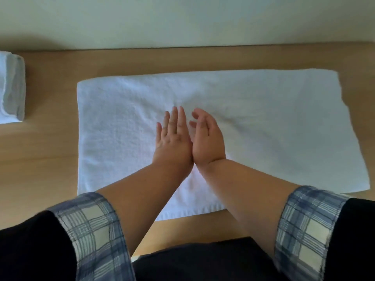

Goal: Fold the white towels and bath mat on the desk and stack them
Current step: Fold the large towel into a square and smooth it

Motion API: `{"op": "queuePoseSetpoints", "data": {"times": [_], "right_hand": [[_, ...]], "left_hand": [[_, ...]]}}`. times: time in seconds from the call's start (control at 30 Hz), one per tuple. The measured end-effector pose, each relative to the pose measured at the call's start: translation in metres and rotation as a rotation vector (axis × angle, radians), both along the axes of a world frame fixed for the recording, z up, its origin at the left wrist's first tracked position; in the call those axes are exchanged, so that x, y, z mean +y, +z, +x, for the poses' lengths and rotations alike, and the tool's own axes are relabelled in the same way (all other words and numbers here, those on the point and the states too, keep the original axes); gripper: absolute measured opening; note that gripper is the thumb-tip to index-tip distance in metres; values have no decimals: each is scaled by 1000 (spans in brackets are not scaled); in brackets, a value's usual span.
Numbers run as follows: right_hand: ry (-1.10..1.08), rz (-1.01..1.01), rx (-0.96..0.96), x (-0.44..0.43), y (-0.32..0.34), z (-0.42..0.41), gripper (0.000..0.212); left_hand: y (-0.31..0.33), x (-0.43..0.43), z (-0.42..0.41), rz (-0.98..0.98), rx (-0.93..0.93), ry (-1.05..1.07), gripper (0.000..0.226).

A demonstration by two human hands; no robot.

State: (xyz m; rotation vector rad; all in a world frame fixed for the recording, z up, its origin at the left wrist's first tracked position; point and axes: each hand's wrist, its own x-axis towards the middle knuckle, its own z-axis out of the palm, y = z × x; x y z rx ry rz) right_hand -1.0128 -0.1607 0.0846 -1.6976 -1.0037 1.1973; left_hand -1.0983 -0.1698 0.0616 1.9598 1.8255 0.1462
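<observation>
A white towel [263, 122] lies spread flat on the wooden desk [40, 151], its long side running left to right. My left hand [172, 138] rests palm down on the middle of the towel with the fingers apart. My right hand [207, 138] is beside it, touching it at the wrist, tilted on its edge with the fingers loosely curled and nothing in them. A stack of folded white towels [11, 88] sits at the desk's far left edge, partly cut off by the frame.
A pale wall [182, 19] runs along the back of the desk. Bare wood shows between the folded stack and the spread towel, and along the near edge. My plaid cuffs and dark sleeves fill the bottom of the view.
</observation>
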Motion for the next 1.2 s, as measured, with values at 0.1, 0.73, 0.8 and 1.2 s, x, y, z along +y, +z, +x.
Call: {"op": "queuePoseSetpoints", "data": {"times": [0.1,0.73,0.8,1.2], "right_hand": [[65,141,-92,7,15,43,33],[779,17,-1156,135,-46,194,84],[737,-37,-1172,143,-44,191,82],[795,60,-1106,120,-50,218,82]], "left_hand": [[-8,18,44,33,68,-125,86],[-35,20,57,69,346,-64,71],[-33,20,56,66,359,-65,70],[-36,22,54,123,328,-34,75]]}}
